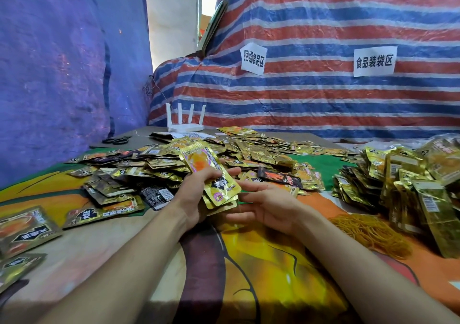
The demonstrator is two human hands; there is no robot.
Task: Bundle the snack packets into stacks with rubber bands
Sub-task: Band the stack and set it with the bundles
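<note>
Head view, looking down over both forearms at the table.

- Left hand (pixel 195 194): grasping a stack (pixel 199 160) of gold snack packets, fingers curled round its lower half. No band on it that I can see.
- Stack's long axis runs far to near, with the far end tipped up and leaning a little left. The near end fans out between the two hands.
- Right hand (pixel 266 204): released, palm up, fingers loose and holding nothing. Its fingertips sit just beside the stack's near end. Whether they touch it is hard to tell at this angle.
- Rubber bands (pixel 371 234): a tangled yellow heap on the cloth, to the right of the right hand and slightly nearer. It lies well apart from the left hand.
- Loose packets (pixel 249 152): spread across the table beyond and left of the hands.
- Second pile (pixel 410 181) of packets: stands at the far right, behind the bands.

Judgement: the stack looks gathered but needs squaring. The right hand is free and much the closer to the bands, so the reach would go rightward while the left hand keeps the stack. A band would go across the short axis.
</note>
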